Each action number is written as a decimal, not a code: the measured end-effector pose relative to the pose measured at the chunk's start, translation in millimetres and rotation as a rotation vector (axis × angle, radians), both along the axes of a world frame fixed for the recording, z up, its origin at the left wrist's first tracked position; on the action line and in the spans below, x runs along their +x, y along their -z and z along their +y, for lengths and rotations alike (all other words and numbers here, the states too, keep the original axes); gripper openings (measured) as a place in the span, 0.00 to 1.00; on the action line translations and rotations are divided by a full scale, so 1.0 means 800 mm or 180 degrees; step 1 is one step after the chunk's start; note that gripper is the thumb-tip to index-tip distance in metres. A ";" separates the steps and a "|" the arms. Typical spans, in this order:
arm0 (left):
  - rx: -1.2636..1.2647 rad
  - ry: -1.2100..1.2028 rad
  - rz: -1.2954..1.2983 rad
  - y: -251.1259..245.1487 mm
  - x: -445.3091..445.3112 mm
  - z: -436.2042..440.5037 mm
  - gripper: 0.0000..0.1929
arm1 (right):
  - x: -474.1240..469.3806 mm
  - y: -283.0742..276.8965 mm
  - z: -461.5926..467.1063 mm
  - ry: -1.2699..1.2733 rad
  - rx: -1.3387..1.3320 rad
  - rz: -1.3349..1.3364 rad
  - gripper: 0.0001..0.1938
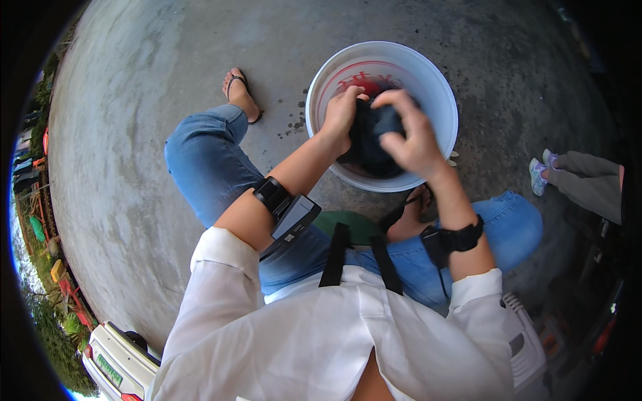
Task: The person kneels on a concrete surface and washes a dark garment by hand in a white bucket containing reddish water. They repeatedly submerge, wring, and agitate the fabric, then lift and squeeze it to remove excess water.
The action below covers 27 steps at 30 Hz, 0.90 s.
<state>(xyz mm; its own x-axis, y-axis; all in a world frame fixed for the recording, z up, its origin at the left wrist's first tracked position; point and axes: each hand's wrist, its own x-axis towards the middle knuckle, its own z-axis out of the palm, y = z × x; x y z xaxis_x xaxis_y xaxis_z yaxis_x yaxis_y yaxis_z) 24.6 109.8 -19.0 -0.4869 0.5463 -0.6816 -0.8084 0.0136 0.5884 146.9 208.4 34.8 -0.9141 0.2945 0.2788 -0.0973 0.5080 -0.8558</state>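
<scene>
A white plastic bucket [445, 108] with red markings inside stands on the concrete floor before me. Dark wet-looking cloth [373, 150] lies in it, and something red shows near its far inner wall. My left hand [343, 115] reaches over the near left part of the bucket, fingers curled at the cloth's edge; whether it grips the cloth is unclear. My right hand [411, 133] is above the cloth on the right, blurred, with thumb and fingers apart and nothing plainly between them.
Another person's legs and sneakers [537, 176] are at the right. My sandalled foot [239, 92] rests left of the bucket. A white plastic object [524, 341] lies at lower right. A parked car [118, 358] is at lower left. Wet spots mark the floor.
</scene>
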 end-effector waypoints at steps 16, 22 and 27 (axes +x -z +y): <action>0.1448 0.1395 0.1184 -0.068 -0.057 -0.034 0.08 | 0.011 0.024 0.070 -0.0073 -0.1623 -0.0542 0.30; 0.2077 0.1187 0.0990 -0.070 -0.061 -0.046 0.10 | 0.014 0.043 0.067 -0.0075 0.0002 -0.1480 0.30; 0.0059 0.0483 0.0788 -0.033 -0.056 -0.028 0.17 | 0.003 0.024 0.050 0.0423 -0.2611 -0.0102 0.16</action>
<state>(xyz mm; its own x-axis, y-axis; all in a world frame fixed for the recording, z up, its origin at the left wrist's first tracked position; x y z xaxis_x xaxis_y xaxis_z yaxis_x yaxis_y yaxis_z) -20.5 87.6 7.6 -0.5489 0.6369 -0.5413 -0.6297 0.1109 0.7689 149.1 248.3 15.3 -0.8612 0.4990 -0.0970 -0.0499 -0.2729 -0.9608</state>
